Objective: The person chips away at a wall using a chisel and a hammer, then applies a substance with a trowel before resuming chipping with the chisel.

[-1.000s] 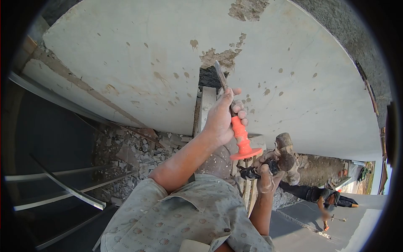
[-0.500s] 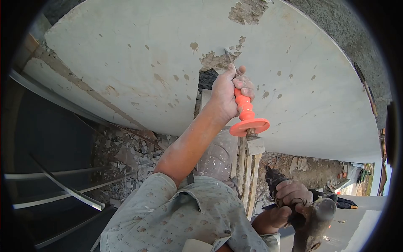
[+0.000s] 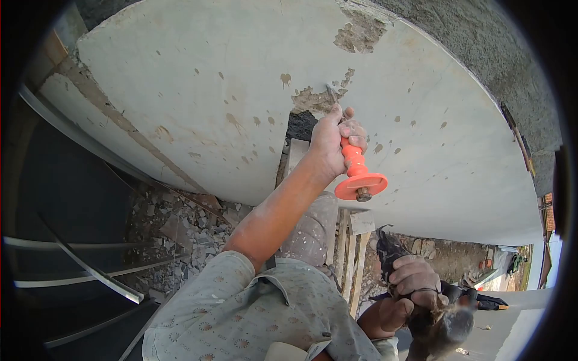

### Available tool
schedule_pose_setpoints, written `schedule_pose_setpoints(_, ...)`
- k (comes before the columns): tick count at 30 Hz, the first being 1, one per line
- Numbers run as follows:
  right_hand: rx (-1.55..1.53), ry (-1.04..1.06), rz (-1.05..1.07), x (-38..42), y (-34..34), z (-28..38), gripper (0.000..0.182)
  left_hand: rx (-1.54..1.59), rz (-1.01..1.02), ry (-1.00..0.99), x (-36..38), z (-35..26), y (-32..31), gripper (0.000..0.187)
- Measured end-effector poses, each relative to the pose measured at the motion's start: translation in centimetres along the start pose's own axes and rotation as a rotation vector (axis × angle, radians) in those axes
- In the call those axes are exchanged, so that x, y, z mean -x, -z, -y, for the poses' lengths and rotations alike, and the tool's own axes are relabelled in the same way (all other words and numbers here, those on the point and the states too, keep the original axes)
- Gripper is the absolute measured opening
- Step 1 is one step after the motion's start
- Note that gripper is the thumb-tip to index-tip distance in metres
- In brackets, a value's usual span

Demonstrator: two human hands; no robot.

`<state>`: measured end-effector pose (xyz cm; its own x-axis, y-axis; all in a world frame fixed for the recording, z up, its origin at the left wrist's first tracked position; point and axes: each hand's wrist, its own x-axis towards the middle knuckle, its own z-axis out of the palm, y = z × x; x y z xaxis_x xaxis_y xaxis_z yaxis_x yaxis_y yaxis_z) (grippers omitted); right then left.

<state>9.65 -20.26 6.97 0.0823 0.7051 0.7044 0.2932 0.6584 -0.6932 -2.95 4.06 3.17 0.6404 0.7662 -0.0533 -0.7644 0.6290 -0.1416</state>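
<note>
Left hand: the left hand (image 3: 330,141) reaches up to the wall, forearm slanting forward, fingers wrapped around the steel chisel with orange ribbed grip and round guard (image 3: 355,161)
Chisel tip: by the rough chipped patch (image 3: 313,100) in the pale plastered wall (image 3: 241,66); contact unclear
Right hand: the right hand (image 3: 416,281) is low beside the body, elbow bent, fingers curled closed around the hammer with blurred, dusty head (image 3: 453,331)
Below: pale wooden slats (image 3: 350,259), grey broken rubble (image 3: 201,234)
</note>
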Motion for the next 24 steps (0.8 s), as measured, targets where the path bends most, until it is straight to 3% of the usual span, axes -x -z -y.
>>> schedule_pose_setpoints(2,-0.211,0.289,-0.138,-1.2,-3.5,-1.1,0.013,0.017,-0.015,-0.008,-0.1,0.2,0.0,0.033)
schedule_pose_setpoints(3,-0.197,0.268,-0.176,-0.6,-4.3,-2.4,0.01,0.018,-0.022,-0.011,-0.2,0.3,0.1,0.032)
schedule_pose_setpoints(4,0.16,-0.17,-0.053,0.6,-3.3,-3.8,0.008,0.016,-0.02,-0.017,-0.5,0.2,0.1,0.032)
schedule_pose_setpoints(5,0.585,-0.532,0.252,1.8,-2.3,-5.2,0.015,0.015,-0.019,-0.025,-0.5,0.2,0.2,0.032)
schedule_pose_setpoints(6,0.778,-0.45,0.274,2.9,-2.2,-6.2,0.021,-0.016,-0.045,-0.053,-0.3,0.4,0.6,0.032)
schedule_pose_setpoints(9,0.458,-0.55,-0.037,2.6,-0.4,-4.2,0.026,-0.048,-0.081,-0.12,0.3,0.3,0.8,0.031)
schedule_pose_setpoints(10,0.377,-0.541,-0.113,2.6,-0.2,-2.6,0.026,-0.022,-0.081,-0.111,0.3,0.1,0.5,0.031)
schedule_pose_setpoints(12,0.164,-0.217,-0.014,0.8,1.2,-0.8,0.02,0.001,-0.043,-0.075,0.2,-0.3,0.3,0.03)
schedule_pose_setpoints(13,-0.007,0.003,0.133,-0.5,2.3,-0.6,0.019,0.003,-0.011,-0.05,0.4,-0.4,0.8,0.029)
schedule_pose_setpoints(16,-0.043,0.307,-0.052,-1.2,0.0,0.7,0.024,-0.017,0.041,-0.009,0.8,-0.5,1.0,0.027)
schedule_pose_setpoints(19,0.023,0.219,0.125,-1.2,1.3,0.0,0.026,0.025,0.078,0.053,0.7,-0.9,1.3,0.026)
schedule_pose_setpoints(21,0.199,0.119,-0.004,-0.6,0.0,0.5,0.029,0.05,0.093,0.083,0.5,-1.0,1.2,0.026)
schedule_pose_setpoints(24,0.212,0.092,0.0,-0.4,-0.5,0.2,0.035,0.058,0.081,0.081,0.8,-1.2,0.8,0.025)
